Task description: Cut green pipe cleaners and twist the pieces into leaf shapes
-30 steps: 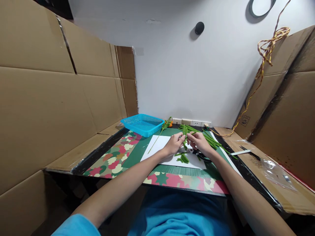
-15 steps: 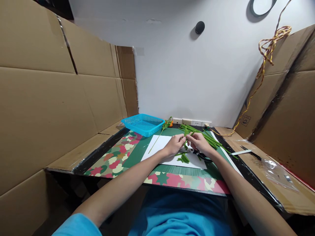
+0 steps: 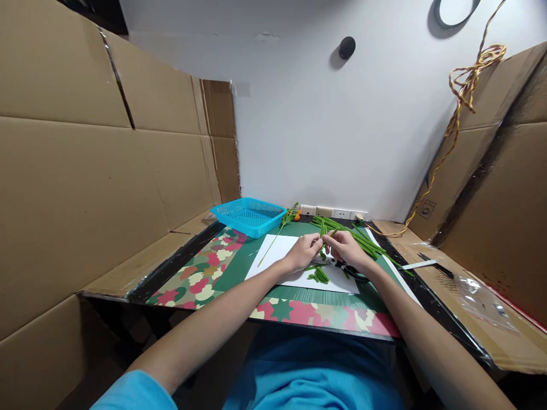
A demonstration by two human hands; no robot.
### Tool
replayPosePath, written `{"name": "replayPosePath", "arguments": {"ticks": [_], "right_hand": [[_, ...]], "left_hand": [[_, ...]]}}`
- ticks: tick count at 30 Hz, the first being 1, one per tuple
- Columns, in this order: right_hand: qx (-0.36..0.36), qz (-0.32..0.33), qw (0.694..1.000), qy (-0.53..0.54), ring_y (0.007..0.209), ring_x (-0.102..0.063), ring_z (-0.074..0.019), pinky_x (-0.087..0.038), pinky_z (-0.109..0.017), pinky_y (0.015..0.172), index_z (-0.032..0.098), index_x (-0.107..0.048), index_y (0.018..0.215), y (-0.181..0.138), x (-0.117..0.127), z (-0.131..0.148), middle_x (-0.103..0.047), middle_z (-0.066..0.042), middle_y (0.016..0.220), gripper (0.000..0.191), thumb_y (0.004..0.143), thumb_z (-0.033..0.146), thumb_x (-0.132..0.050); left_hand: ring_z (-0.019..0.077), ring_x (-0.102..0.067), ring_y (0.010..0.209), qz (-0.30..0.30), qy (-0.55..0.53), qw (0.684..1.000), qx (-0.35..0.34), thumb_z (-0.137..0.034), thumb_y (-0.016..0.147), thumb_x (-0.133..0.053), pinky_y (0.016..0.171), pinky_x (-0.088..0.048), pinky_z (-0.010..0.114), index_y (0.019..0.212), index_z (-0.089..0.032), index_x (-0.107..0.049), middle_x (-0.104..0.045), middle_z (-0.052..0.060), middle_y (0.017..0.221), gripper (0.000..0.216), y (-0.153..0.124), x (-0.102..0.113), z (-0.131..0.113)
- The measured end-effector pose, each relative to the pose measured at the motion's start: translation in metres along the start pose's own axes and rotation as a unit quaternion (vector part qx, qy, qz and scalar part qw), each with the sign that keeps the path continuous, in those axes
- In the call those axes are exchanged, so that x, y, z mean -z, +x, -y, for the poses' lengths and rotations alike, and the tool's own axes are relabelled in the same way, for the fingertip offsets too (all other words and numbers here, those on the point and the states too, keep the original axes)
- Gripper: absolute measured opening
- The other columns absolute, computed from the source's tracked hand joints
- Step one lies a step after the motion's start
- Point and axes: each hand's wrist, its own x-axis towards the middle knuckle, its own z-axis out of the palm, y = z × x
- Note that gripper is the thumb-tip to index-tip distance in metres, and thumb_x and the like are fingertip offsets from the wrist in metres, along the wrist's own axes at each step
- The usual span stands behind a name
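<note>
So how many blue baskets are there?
1. The blue basket is at the back left, up past the white paper. I don't see another one peeking out from behind anything.

We cannot resolve the exact finger contact: the left hand (image 3: pixel 304 251) and the right hand (image 3: pixel 347 249) cover the lower ends of the green strips (image 3: pixel 323 228) they pinch. The hands also hide part of the scissors (image 3: pixel 358 277). We cannot identify the small item inside the clear bag (image 3: pixel 478 297). The printed mark (image 3: pixel 427 209) is too small to read. The top edge cuts off the black ring (image 3: pixel 450 27); the bottom edge crops the blue shirt (image 3: pixel 316 373).
</note>
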Motion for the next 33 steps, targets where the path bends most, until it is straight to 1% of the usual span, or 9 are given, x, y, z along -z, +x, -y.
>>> {"name": "replayPosePath", "arguments": {"ticks": [6, 14, 17, 21, 26, 33], "right_hand": [[0.003, -0.003, 1.000, -0.018, 0.039, -0.042, -0.0086, -0.029, -0.022, 0.041, 0.018, -0.057, 0.068, -0.0022, -0.0016, 0.0035, -0.049, 0.004, 0.048, 0.051, 0.089, 0.064, -0.062], [0.006, 0.005, 1.000, -0.025, 0.039, -0.044, -0.0089, -0.030, -0.022, 0.041, 0.018, -0.056, 0.069, -0.0014, -0.0006, -0.0001, -0.052, 0.003, 0.051, 0.051, 0.090, 0.064, -0.061], [0.003, 0.006, 1.000, -0.024, 0.040, -0.044, -0.0090, -0.031, -0.023, 0.041, 0.019, -0.056, 0.070, -0.0013, -0.0008, -0.0005, -0.055, 0.003, 0.054, 0.051, 0.089, 0.065, -0.061], [-0.002, 0.004, 0.999, -0.033, 0.040, -0.043, -0.0091, -0.032, -0.023, 0.041, 0.019, -0.054, 0.069, -0.0020, -0.0016, 0.0014, -0.052, 0.004, 0.050, 0.050, 0.089, 0.065, -0.061], [-0.006, 0.008, 1.000, -0.029, 0.040, -0.045, -0.0090, -0.033, -0.022, 0.040, 0.019, -0.054, 0.071, -0.0032, -0.0025, 0.0047, -0.056, 0.002, 0.054, 0.051, 0.087, 0.067, -0.062], [-0.004, 0.009, 0.999, -0.042, 0.039, -0.043, -0.0099, -0.034, -0.023, 0.042, 0.019, -0.056, 0.068, -0.0031, -0.0019, 0.0043, -0.052, 0.003, 0.047, 0.052, 0.089, 0.066, -0.061]], "left_hand": [[0.0121, -0.043, 0.056, 0.004, 0.008, 1.000, 0.004, -0.049, 0.098, -0.045, 0.055, -0.031, 0.026, 0.081, -0.016, -0.063, -0.050, -0.003, 0.060, 0.042, -0.0002, 0.0004, -0.0006], [0.0129, -0.044, 0.058, 0.005, 0.022, 1.000, 0.003, -0.047, 0.097, -0.046, 0.056, -0.032, 0.026, 0.081, -0.015, -0.065, -0.052, -0.001, 0.061, 0.041, 0.0009, 0.0007, -0.0008], [0.0132, -0.046, 0.059, 0.008, 0.024, 1.000, 0.002, -0.046, 0.097, -0.047, 0.058, -0.033, 0.026, 0.080, -0.016, -0.064, -0.054, -0.001, 0.063, 0.039, 0.0008, 0.0007, -0.0003], [0.0134, -0.048, 0.061, 0.012, 0.026, 1.000, -0.002, -0.043, 0.096, -0.047, 0.058, -0.033, 0.025, 0.078, -0.016, -0.062, -0.056, 0.000, 0.064, 0.037, 0.0006, 0.0003, 0.0012], [0.0133, -0.049, 0.060, 0.010, 0.031, 0.999, -0.004, -0.041, 0.096, -0.047, 0.058, -0.033, 0.026, 0.074, -0.016, -0.059, -0.057, 0.000, 0.064, 0.035, 0.0003, 0.0003, 0.0009], [0.0131, -0.048, 0.059, 0.008, 0.022, 1.000, -0.001, -0.043, 0.096, -0.047, 0.057, -0.033, 0.026, 0.072, -0.017, -0.057, -0.055, -0.001, 0.061, 0.037, 0.0001, -0.0001, 0.0003]]}}
